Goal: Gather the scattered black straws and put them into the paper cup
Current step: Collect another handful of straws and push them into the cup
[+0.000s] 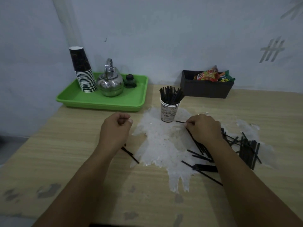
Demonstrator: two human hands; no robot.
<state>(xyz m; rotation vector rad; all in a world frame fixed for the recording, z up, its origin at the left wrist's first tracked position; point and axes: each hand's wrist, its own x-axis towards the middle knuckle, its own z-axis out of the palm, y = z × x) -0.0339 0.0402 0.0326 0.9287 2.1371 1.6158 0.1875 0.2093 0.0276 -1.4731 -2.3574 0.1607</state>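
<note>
Right hand (pixel 204 128), fingers curled, pinching one black straw (pixel 180 122) by its end just right of the paper cup (pixel 169 112), with further straws beneath the palm. Left hand (pixel 115 126) loosely clenched over the desk (pixel 73 153); whether it holds anything cannot be told. The cup stands upright on a pale worn patch, filled with upright straws (pixel 170 94). Scattered straws (pixel 246 148) lie near and right of the right hand; two straws (pixel 131 155) lie beside the left wrist. Far left: green tray (pixel 82 99) bearing stacked cups (pixel 85 76), kettle (pixel 110 82) and a small jar (pixel 130 81). Far right: dark box (pixel 206 89) of packets.

Paper cup (pixel 169 110) flanked by bare table (pixel 78 145) — tray (pixel 101 102) behind.
</note>
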